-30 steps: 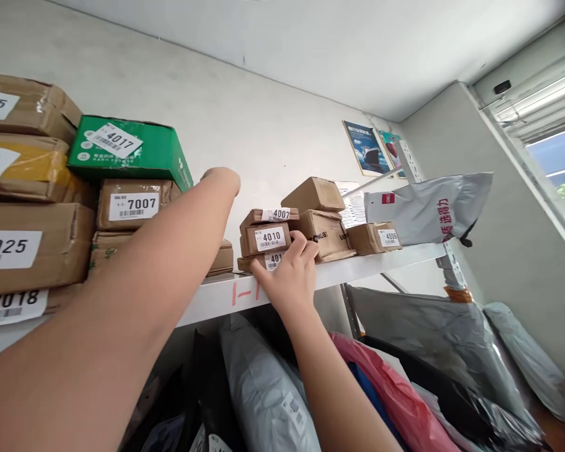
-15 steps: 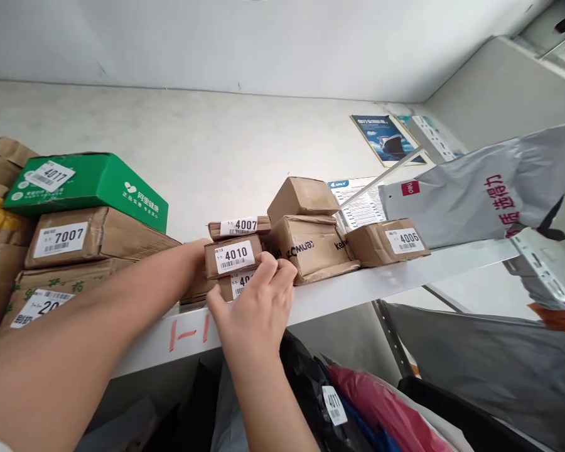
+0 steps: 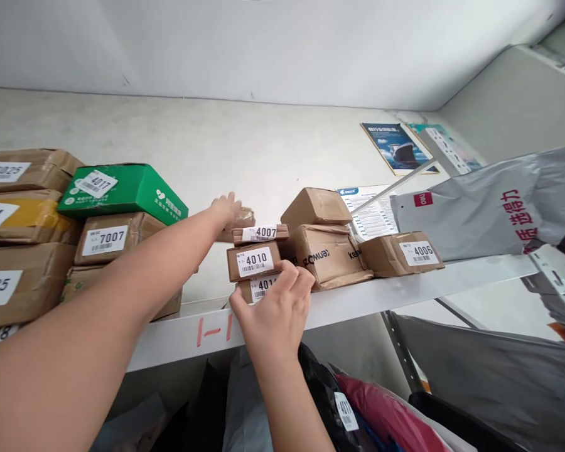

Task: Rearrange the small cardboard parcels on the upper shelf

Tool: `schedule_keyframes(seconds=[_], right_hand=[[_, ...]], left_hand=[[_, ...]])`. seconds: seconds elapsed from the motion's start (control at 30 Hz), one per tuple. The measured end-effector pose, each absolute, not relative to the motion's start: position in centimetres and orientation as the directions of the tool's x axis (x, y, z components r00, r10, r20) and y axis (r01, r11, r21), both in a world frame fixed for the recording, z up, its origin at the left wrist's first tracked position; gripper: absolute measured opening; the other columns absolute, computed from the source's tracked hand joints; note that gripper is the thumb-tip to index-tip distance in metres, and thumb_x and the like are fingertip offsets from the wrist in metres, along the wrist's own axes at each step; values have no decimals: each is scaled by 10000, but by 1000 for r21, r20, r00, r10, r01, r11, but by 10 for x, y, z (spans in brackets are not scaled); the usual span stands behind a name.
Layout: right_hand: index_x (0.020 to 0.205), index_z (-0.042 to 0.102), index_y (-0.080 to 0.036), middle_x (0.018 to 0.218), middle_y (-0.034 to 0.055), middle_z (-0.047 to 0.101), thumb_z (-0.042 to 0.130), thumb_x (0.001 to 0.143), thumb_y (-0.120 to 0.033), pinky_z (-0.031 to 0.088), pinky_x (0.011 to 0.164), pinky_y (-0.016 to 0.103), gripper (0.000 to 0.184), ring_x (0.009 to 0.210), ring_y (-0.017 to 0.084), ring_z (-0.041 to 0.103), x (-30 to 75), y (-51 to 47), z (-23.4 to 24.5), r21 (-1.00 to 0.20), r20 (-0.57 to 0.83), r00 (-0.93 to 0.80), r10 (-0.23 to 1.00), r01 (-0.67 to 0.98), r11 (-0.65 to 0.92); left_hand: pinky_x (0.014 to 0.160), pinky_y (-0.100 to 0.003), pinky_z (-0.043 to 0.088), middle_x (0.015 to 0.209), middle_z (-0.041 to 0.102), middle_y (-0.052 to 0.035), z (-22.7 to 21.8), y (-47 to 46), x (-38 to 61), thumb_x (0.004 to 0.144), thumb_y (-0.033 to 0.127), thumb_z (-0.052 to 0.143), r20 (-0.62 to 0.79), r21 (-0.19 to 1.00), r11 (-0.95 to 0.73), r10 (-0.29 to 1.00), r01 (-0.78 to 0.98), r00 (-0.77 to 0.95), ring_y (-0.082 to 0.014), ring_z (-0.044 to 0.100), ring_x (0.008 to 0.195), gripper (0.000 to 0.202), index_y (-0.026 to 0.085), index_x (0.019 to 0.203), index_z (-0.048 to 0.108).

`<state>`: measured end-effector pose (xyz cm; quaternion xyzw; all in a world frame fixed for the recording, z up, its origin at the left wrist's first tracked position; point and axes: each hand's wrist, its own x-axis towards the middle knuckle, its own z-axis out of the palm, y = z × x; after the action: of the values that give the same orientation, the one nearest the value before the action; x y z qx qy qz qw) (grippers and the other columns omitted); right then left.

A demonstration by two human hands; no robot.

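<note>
A small stack of brown cardboard boxes stands at the front of the white shelf (image 3: pixel 179 339). From the top down come a flat box labelled 4007 (image 3: pixel 282 233), a box labelled 4010 (image 3: pixel 236 267) and a lower box whose label is partly covered (image 3: pixel 245 291). My right hand (image 3: pixel 277 314) grips that lower box, thumb on its left and bent fingers on its right. Behind the stack, my left hand (image 3: pixel 226 209) is closed on a brown tape-wrapped parcel (image 3: pixel 245 218); its fingertips are partly hidden.
To the left, brown boxes (image 3: pixel 32 263) and a green box (image 3: pixel 136 188) are piled up. On the right stand printed cartons (image 3: pixel 329 257), a box labelled 4006 (image 3: pixel 386 254) and a grey plastic bag (image 3: pixel 471 213). Below hang bagged parcels (image 3: pixel 381 402).
My left hand has moved up and back behind the stack, where a wrapped parcel now shows. Brown cardboard beside the stack's left is gone. My right hand keeps its grip; the view has shifted left.
</note>
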<state>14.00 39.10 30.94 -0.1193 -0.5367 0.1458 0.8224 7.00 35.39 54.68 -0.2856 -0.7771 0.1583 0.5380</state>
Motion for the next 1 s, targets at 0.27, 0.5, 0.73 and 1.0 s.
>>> schedule_keyframes(seconds=[0.27, 0.5, 0.73, 1.0], right_hand=[[1117, 418, -123, 1072, 157, 423, 691, 596, -325, 444, 876, 500, 622, 1007, 333, 440, 146, 389, 314, -412, 865, 286, 413, -68, 909], [1343, 316, -36, 1118, 209, 468, 685, 634, -344, 387, 938, 500, 857, 1024, 374, 463, 159, 383, 322, -475, 876, 106, 470, 22, 880], [1435, 258, -28, 1073, 219, 564, 695, 614, -417, 392, 898, 487, 1008, 999, 422, 502, 171, 371, 335, -494, 863, -23, 504, 160, 854], [1421, 275, -26, 1059, 206, 533, 726, 549, -422, 396, 895, 509, 1059, 1002, 405, 471, 155, 342, 338, -439, 895, -59, 441, 40, 897]], left_hand=[[1082, -520, 253, 1382, 367, -178, 565, 291, 102, 942, 105, 153, 657, -731, 665, 624, 155, 424, -307, 317, 1304, 443, 119, 1343, 342], [1059, -498, 347, 1247, 489, -122, 546, 267, 117, 955, 139, 202, 497, -838, 528, 637, 136, 590, -272, 430, 1183, 342, 209, 1164, 463], [1020, -488, 358, 1297, 440, -184, 536, 259, 129, 889, 182, 431, 503, -834, 531, 622, 149, 600, -328, 417, 1183, 364, 154, 1250, 406], [916, -442, 472, 1285, 451, -200, 521, 264, 149, 616, 483, 772, 694, -621, 632, 718, 465, -49, -364, 482, 1145, 910, 109, 1344, 372]])
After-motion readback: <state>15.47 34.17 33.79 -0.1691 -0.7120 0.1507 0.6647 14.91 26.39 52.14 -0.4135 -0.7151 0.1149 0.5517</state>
